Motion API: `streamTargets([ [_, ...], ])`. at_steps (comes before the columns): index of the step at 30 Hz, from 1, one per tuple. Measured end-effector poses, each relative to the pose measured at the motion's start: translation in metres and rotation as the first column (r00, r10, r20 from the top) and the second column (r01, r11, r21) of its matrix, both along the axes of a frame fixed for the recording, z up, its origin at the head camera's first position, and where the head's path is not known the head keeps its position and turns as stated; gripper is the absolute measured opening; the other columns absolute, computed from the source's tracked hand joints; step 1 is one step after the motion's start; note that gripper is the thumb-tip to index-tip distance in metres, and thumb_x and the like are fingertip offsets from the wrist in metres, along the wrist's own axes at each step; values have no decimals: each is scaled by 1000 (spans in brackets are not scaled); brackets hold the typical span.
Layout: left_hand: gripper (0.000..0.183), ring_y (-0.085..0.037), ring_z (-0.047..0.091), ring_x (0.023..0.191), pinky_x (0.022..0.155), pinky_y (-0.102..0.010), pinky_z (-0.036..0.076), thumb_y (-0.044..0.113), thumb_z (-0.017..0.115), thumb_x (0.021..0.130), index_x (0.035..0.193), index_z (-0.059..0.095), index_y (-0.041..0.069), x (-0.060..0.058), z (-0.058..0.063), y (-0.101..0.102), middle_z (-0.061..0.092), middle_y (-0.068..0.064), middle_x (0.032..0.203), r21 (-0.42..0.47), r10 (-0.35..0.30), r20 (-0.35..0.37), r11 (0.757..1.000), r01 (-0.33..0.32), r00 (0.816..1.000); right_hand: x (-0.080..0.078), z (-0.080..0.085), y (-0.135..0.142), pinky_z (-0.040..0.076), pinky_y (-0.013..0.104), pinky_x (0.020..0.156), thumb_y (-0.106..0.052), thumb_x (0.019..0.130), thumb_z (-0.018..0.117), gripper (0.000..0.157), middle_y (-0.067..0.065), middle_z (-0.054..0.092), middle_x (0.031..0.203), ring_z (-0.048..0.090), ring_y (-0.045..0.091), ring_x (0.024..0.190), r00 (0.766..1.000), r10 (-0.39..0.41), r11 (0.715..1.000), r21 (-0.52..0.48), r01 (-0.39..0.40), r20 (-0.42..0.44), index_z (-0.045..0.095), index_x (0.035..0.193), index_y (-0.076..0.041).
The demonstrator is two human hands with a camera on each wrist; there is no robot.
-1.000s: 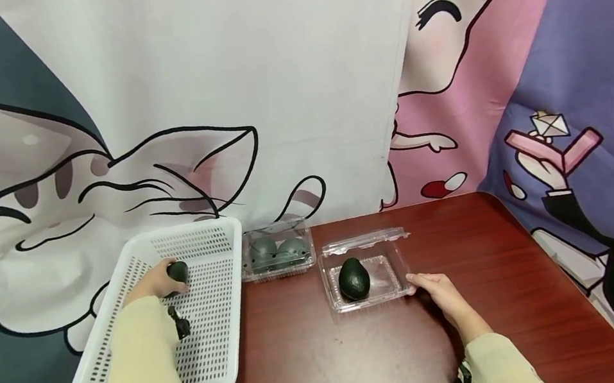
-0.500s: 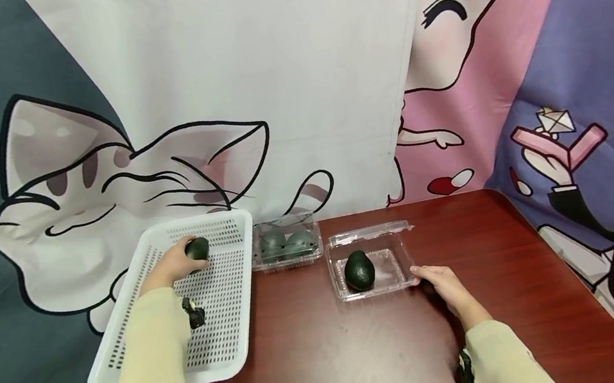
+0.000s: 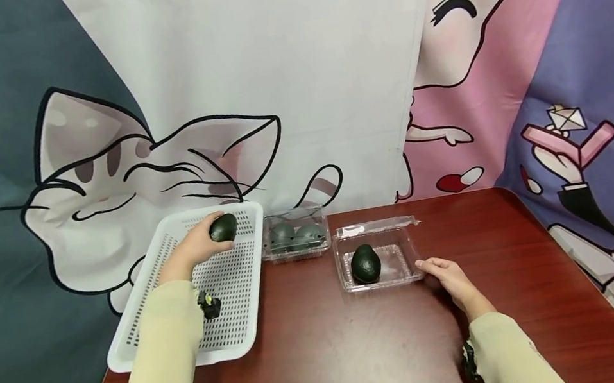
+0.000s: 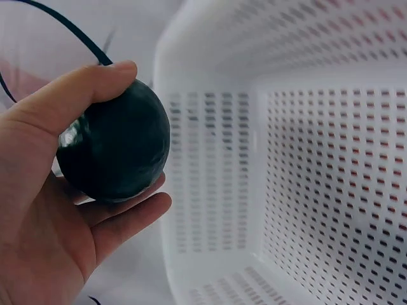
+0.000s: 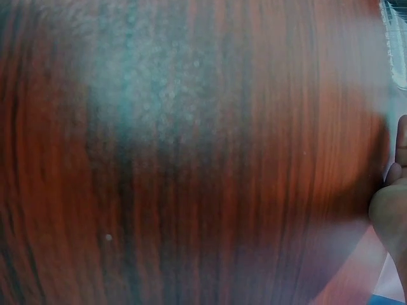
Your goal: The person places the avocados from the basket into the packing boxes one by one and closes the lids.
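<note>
My left hand (image 3: pixel 198 248) grips a dark green avocado (image 3: pixel 223 228) above the far end of the white perforated basket (image 3: pixel 246 348). In the left wrist view the thumb lies over the avocado (image 4: pixel 117 146) and the fingers curl beneath it. My right hand (image 3: pixel 451 280) pinches the right edge of an open clear plastic clamshell box (image 3: pixel 395 282). Another avocado (image 3: pixel 366 264) sits in the left half of that box, and its clear lid (image 3: pixel 376 226) is folded back. Only part of the right hand (image 5: pixel 394 197) enters the right wrist view, at its right edge.
Between the basket and the open box stands a closed clear clamshell box (image 3: pixel 298 254) with two green avocados inside. All of it rests on a reddish-brown wooden table (image 3: pixel 328 350). A printed cloth (image 3: pixel 299 89) hangs right behind the table's back edge.
My left hand has lifted the avocado from low inside the basket, up and to the right. The right hand stays at the open box's edge. The head view has shifted slightly.
</note>
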State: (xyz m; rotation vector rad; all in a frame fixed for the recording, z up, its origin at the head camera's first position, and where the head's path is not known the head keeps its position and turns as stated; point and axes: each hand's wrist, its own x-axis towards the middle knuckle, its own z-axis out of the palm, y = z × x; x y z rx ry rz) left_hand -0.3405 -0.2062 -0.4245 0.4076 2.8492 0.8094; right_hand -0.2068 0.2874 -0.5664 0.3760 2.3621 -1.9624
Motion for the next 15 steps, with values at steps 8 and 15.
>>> streamTargets([
  [8, 83, -40, 43, 118, 93, -55, 36, 23, 73, 78, 145, 26, 6, 18, 8, 24, 37, -25, 138, 31, -73, -53, 997, 75, 996, 1, -1, -2, 37, 25, 67, -32, 87, 63, 31, -2, 54, 70, 47, 13, 75, 1000, 2, 1000, -16, -2, -1, 58, 67, -10],
  [15, 82, -37, 44, 118, 93, -53, 37, 25, 75, 76, 143, 30, 6, 36, 11, 47, 39, -21, 138, 50, -109, -109, 992, 115, 988, 1, 0, -1, 36, 26, 68, -32, 88, 63, 35, -1, 54, 70, 46, 15, 76, 1000, 15, 1000, 3, -15, -25, 58, 72, 0],
])
